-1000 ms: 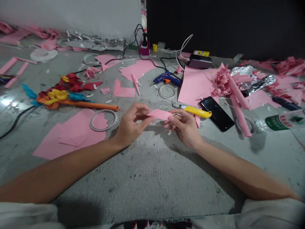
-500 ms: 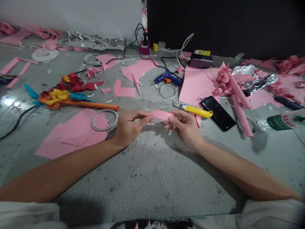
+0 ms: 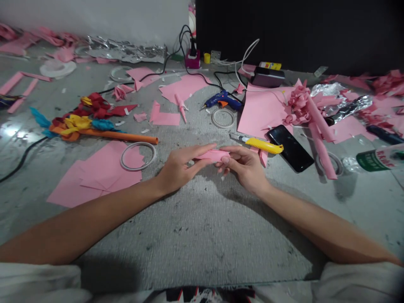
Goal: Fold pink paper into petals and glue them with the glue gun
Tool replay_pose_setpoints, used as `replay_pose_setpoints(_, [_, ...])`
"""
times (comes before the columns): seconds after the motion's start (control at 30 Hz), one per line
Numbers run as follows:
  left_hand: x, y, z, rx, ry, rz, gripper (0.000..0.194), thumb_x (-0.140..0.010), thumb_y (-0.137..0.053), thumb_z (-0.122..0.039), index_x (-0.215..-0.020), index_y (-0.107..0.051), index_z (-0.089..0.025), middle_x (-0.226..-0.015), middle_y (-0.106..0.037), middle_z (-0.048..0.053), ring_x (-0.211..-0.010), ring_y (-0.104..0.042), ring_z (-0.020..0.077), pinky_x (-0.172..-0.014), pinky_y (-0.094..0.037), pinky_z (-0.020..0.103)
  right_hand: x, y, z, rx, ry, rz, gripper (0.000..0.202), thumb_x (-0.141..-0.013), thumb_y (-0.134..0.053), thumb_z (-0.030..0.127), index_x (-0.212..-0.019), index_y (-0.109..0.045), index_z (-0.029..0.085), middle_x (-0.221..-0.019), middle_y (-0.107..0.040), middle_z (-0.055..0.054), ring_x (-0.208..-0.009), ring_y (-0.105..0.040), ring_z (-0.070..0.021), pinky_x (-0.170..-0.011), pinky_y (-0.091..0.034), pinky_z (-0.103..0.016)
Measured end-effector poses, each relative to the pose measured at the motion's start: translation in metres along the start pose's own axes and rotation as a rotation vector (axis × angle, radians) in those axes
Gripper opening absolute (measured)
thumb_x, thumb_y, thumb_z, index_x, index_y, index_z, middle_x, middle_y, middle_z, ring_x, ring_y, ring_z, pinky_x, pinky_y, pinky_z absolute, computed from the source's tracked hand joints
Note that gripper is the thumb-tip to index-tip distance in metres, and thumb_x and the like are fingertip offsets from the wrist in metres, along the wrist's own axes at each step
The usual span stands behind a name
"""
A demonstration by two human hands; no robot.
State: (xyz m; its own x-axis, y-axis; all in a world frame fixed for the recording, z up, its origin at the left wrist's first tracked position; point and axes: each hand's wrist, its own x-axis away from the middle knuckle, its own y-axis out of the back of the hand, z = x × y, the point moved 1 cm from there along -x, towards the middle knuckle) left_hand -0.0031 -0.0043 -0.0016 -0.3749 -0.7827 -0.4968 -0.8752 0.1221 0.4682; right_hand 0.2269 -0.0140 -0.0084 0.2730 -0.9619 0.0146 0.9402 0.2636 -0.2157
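Between my two hands, over the middle of the grey table, is a small folded strip of pink paper (image 3: 212,156). My left hand (image 3: 181,166) grips its left end between thumb and fingers. At the right end, my right hand (image 3: 244,167) pinches it with thumb and forefinger. A yellow utility knife (image 3: 263,145) lies just beyond my right hand, partly over a small pink paper piece. Flat pink sheets (image 3: 97,174) with a tape roll (image 3: 138,156) on them lie left of my left hand.
A blue glue gun (image 3: 224,101) and another tape roll (image 3: 223,118) lie ahead. On the right are a black phone (image 3: 290,148), pink paper flowers (image 3: 299,101) and a bottle (image 3: 378,159). An orange tube (image 3: 120,135) with coloured paper flowers is on the left.
My left hand has slid rightward along the pink strip, its fingers now covering more of the left end. My right hand keeps its pinch. The view has shifted slightly.
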Motion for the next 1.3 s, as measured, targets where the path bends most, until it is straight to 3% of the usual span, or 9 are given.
replay_pose_setpoints(0.1, [0.001,0.001,0.001,-0.003,0.01,0.005,0.04,-0.102,-0.076,-0.027,-0.142,-0.075,-0.026,-0.119,-0.085,0.006,-0.092,-0.081,0.0176,-0.093,-0.062,0.03,0.001,0.0,0.001,-0.003,0.028,0.01,0.035,-0.093,-0.088,0.039,-0.125,-0.08,0.027,-0.088,-0.086,-0.002,-0.067,-0.079,-0.0164,-0.057,-0.063,-0.027])
replay_pose_setpoints(0.23, [-0.002,0.002,-0.003,0.004,0.042,0.019,0.036,-0.106,-0.068,-0.028,-0.141,-0.075,-0.024,-0.096,-0.085,0.002,-0.072,-0.074,0.0133,-0.081,-0.059,0.027,0.002,0.0,0.0,0.007,0.029,-0.005,0.027,-0.097,-0.083,0.043,-0.119,-0.084,0.028,-0.089,-0.085,-0.003,-0.068,-0.079,-0.0165,-0.058,-0.063,-0.028])
replay_pose_setpoints(0.43, [0.0,0.003,-0.006,0.04,0.056,0.038,0.031,-0.109,-0.059,-0.029,-0.131,-0.08,-0.021,-0.078,-0.079,-0.001,-0.067,-0.07,0.012,-0.069,-0.053,0.025,0.004,-0.001,0.002,0.076,0.03,-0.009,0.022,-0.096,-0.083,0.043,-0.111,-0.087,0.027,-0.083,-0.084,-0.003,-0.066,-0.078,-0.0179,-0.061,-0.065,-0.032])
replay_pose_setpoints(0.53, [0.002,0.004,-0.003,0.102,0.141,0.069,0.032,-0.11,-0.056,-0.03,-0.127,-0.081,-0.02,-0.076,-0.076,-0.001,-0.067,-0.07,0.0118,-0.066,-0.051,0.023,0.006,-0.003,0.003,0.126,0.07,-0.008,0.019,-0.099,-0.08,0.039,-0.114,-0.087,0.029,-0.085,-0.084,-0.002,-0.069,-0.078,-0.0174,-0.064,-0.065,-0.032])
replay_pose_setpoints(0.67, [-0.002,0.003,-0.001,0.161,0.267,0.168,0.036,-0.111,-0.054,-0.037,-0.135,-0.077,-0.022,-0.067,-0.064,-0.004,-0.058,-0.058,0.0112,-0.056,-0.043,0.023,0.009,-0.005,0.003,0.179,0.092,-0.024,0.02,-0.1,-0.078,0.038,-0.118,-0.085,0.032,-0.083,-0.083,-0.001,-0.069,-0.077,-0.0173,-0.063,-0.064,-0.031])
replay_pose_setpoints(0.83, [-0.007,0.0,-0.002,0.144,0.313,0.248,0.033,-0.111,-0.054,-0.042,-0.12,-0.079,-0.022,-0.065,-0.058,-0.005,-0.057,-0.051,0.0113,-0.056,-0.038,0.023,0.01,-0.009,0.005,0.202,0.092,-0.011,0.025,-0.099,-0.08,0.042,-0.121,-0.083,0.03,-0.083,-0.083,-0.001,-0.069,-0.077,-0.0168,-0.063,-0.064,-0.03])
replay_pose_setpoints(0.93, [-0.003,0.0,-0.001,0.143,0.308,0.182,0.038,-0.113,-0.051,-0.044,-0.126,-0.079,-0.023,-0.073,-0.067,-0.002,-0.063,-0.058,0.0119,-0.06,-0.045,0.023,0.01,-0.011,0.007,0.209,0.111,-0.041,0.028,-0.094,-0.086,0.042,-0.117,-0.083,0.028,-0.082,-0.082,0.0,-0.068,-0.076,-0.0164,-0.061,-0.064,-0.029])
replay_pose_setpoints(1.07, [0.0,0.0,0.001,0.125,0.287,0.131,0.041,-0.114,-0.049,-0.047,-0.13,-0.078,-0.024,-0.086,-0.076,0.0,-0.07,-0.065,0.0125,-0.067,-0.052,0.022,0.011,-0.011,0.008,0.222,0.181,-0.175,0.026,-0.087,-0.093,0.037,-0.109,-0.083,0.027,-0.079,-0.081,0.001,-0.066,-0.075,-0.0161,-0.06,-0.064,-0.029])
replay_pose_setpoints(1.3, [-0.002,0.002,-0.002,0.041,0.206,0.178,0.039,-0.111,-0.053,-0.042,-0.142,-0.074,-0.027,-0.105,-0.084,0.002,-0.07,-0.069,0.0129,-0.067,-0.054,0.024,0.015,-0.011,0.011,0.263,0.24,-0.302,0.011,-0.087,-0.091,0.036,-0.09,-0.085,0.027,-0.076,-0.081,0.0,-0.064,-0.077,-0.018,-0.06,-0.068,-0.033])
